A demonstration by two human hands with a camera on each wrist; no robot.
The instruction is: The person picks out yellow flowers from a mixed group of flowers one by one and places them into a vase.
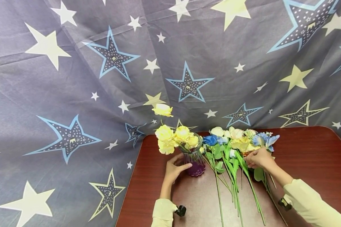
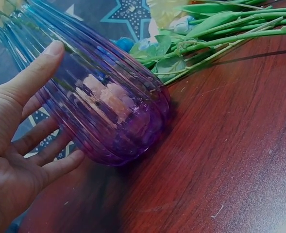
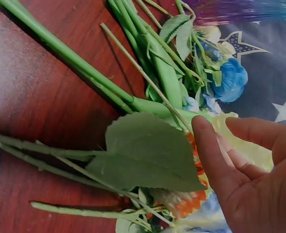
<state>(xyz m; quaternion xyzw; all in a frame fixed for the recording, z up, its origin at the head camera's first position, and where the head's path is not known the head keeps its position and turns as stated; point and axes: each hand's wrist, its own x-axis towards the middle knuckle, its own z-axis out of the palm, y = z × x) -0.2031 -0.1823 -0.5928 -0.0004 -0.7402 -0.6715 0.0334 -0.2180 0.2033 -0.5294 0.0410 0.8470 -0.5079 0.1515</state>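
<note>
Nearest the front edge of the bench (image 1: 301, 148), two cream sleeves (image 1: 309, 201) are seen, and the long green stems (image 1: 236, 192) of loose artificial flowers are laid across the middle, their cut ends toward that edge. Further in, the left hand (image 1: 173, 170) is set against the left side of the vase (image 1: 194, 160), which stands just left of the stems, toward the bench's back edge. The hand is held wide: the thumb (image 2: 33, 75) is laid straight along the ribbed glass and the fingers (image 2: 60, 165) are only loosely bent beside its base, so the vase is touched and steadied rather than clasped. The vase is judged to be fragile, smooth and apt to slip or tip under its tall yellow blooms (image 1: 173, 137); it would best be taken low, around the purple belly. To the right, the right hand (image 1: 260, 157) is rested on the heads of the loose flowers (image 1: 241, 138). From the wrist view its fingers (image 3: 208, 155) are seen gently bent against a pale yellow bloom (image 3: 249, 145) behind a broad leaf (image 3: 147, 155); whether anything is pinched cannot be told. These flowers are judged light and soft-headed, with springy stems, best taken by the stem just below the head. Behind the back edge a star-printed cloth (image 1: 102, 78) is hung.
</note>
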